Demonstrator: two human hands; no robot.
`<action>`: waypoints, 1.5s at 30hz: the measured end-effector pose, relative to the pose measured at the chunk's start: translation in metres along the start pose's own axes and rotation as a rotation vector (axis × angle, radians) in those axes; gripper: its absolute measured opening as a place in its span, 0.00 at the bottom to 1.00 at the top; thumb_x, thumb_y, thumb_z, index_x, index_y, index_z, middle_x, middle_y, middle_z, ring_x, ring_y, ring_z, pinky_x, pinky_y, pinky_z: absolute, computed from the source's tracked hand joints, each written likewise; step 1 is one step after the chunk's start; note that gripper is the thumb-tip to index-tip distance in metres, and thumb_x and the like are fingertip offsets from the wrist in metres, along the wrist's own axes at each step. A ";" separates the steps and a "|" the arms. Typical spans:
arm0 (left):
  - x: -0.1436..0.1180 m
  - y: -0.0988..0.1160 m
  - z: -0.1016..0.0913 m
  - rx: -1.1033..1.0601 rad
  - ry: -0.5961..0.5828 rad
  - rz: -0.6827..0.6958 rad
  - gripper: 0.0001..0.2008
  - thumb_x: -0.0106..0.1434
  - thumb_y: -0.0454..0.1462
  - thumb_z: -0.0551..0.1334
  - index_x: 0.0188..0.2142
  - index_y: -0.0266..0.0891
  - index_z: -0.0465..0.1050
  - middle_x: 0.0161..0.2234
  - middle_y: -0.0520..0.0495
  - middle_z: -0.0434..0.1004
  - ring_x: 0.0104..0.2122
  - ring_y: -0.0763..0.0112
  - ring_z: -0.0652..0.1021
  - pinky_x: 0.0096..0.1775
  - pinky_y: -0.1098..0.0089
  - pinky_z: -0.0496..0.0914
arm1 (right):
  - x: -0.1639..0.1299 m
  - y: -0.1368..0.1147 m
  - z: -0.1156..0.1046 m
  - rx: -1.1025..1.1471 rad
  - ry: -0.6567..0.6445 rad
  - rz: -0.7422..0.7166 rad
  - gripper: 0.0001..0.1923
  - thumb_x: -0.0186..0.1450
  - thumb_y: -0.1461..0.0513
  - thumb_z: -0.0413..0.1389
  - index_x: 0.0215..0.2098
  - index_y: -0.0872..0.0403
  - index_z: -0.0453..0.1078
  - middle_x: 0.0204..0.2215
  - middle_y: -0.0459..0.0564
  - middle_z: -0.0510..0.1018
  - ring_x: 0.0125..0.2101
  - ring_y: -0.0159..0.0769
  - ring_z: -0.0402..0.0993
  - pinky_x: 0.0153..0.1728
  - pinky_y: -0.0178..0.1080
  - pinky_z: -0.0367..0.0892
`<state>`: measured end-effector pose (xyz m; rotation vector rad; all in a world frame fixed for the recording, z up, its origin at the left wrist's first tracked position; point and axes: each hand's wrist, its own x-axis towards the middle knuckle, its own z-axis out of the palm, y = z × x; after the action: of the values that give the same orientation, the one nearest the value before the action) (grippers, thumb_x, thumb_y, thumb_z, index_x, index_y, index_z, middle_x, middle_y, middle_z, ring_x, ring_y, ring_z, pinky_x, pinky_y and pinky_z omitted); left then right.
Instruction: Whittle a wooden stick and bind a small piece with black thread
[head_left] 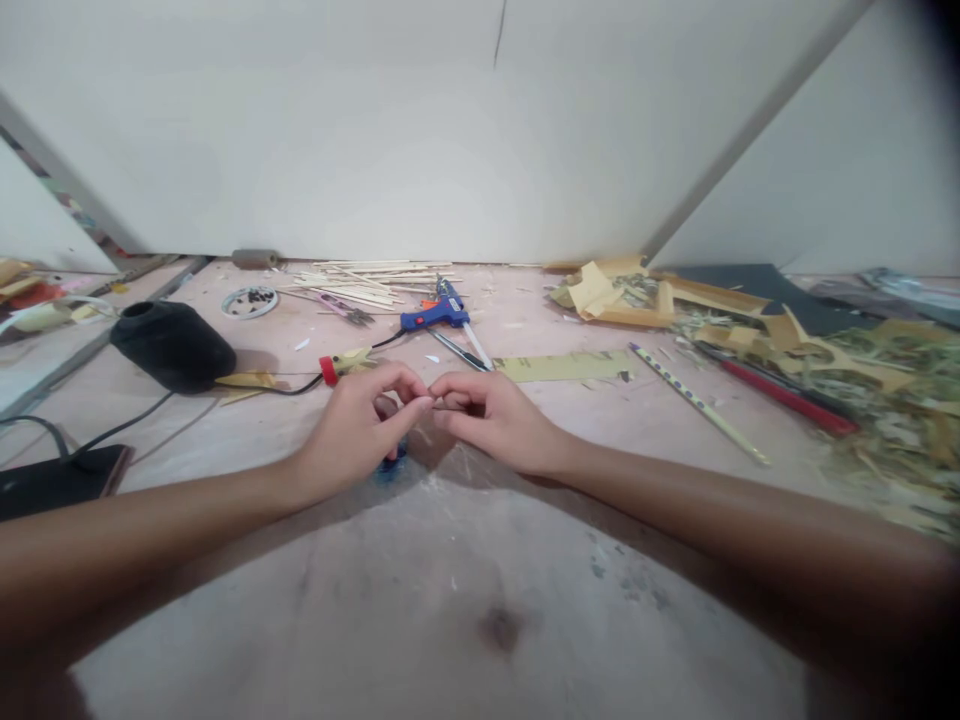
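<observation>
A small thin piece [442,404], too small to identify, is pinched between the fingertips of both hands at the centre of the counter [480,600]. The left hand [360,425] is curled, thumb and forefinger closed on the piece's left end; the right hand [491,415] mirrors it, fingers bent inward and gripping the right end. Both forearms reach in from the lower corners and converge, wrists low over the surface. A small blue object [391,466] lies partly hidden under the left hand.

Just beyond the hands lie a blue glue gun [433,315], its black cord trailing left, and a pair of scissors [461,350] beside it. A yellow strip of card [566,366] lies to the right of the scissors. A bundle of pale wooden sticks [360,280] lies near the wall. To the left stand a black rounded object [172,345] and a small round dish [249,301]. To the right lie a long patterned stick [697,402], a red rod [787,398] and heaped yellow card scraps [622,295].
</observation>
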<state>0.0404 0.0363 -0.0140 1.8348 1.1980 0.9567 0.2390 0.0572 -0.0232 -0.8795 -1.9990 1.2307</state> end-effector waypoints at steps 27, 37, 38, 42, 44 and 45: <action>-0.003 -0.011 0.001 0.194 -0.017 0.188 0.04 0.61 0.29 0.62 0.32 0.38 0.73 0.26 0.57 0.76 0.18 0.82 0.67 0.24 0.78 0.62 | -0.007 -0.003 0.008 -0.648 0.150 -0.218 0.03 0.67 0.63 0.54 0.37 0.54 0.70 0.20 0.40 0.67 0.24 0.32 0.63 0.30 0.36 0.52; -0.005 -0.007 0.002 0.359 -0.079 0.258 0.10 0.54 0.25 0.61 0.32 0.39 0.75 0.29 0.53 0.80 0.28 0.71 0.76 0.33 0.72 0.67 | -0.004 -0.010 0.013 -0.736 0.110 -0.106 0.14 0.65 0.55 0.58 0.26 0.54 0.66 0.21 0.44 0.73 0.24 0.33 0.65 0.29 0.37 0.49; -0.005 -0.007 0.002 0.373 -0.089 0.265 0.10 0.55 0.25 0.60 0.32 0.39 0.76 0.30 0.52 0.81 0.29 0.70 0.77 0.34 0.72 0.67 | -0.004 -0.010 0.014 -0.751 0.115 -0.096 0.13 0.65 0.55 0.58 0.26 0.54 0.67 0.21 0.44 0.74 0.24 0.33 0.65 0.29 0.37 0.49; -0.004 -0.006 0.003 0.445 -0.087 0.265 0.08 0.56 0.26 0.61 0.31 0.38 0.75 0.29 0.51 0.80 0.29 0.69 0.77 0.34 0.71 0.67 | -0.005 -0.008 0.015 -0.846 0.130 -0.092 0.12 0.66 0.57 0.56 0.27 0.53 0.69 0.22 0.46 0.77 0.24 0.35 0.65 0.28 0.39 0.48; -0.004 -0.006 0.003 0.467 -0.076 0.254 0.06 0.57 0.27 0.62 0.30 0.38 0.75 0.27 0.52 0.78 0.27 0.70 0.75 0.32 0.71 0.65 | -0.006 -0.008 0.016 -0.901 0.126 -0.131 0.10 0.66 0.59 0.55 0.28 0.54 0.70 0.23 0.48 0.78 0.23 0.35 0.65 0.29 0.40 0.49; -0.004 -0.006 0.002 0.468 -0.069 0.247 0.05 0.57 0.28 0.63 0.30 0.38 0.75 0.26 0.53 0.78 0.26 0.71 0.74 0.31 0.72 0.65 | -0.007 -0.008 0.016 -0.925 0.120 -0.161 0.08 0.66 0.61 0.54 0.29 0.54 0.71 0.24 0.48 0.79 0.23 0.35 0.66 0.30 0.40 0.50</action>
<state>0.0388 0.0339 -0.0212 2.4101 1.2470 0.7759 0.2288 0.0412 -0.0229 -1.1237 -2.4752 0.0949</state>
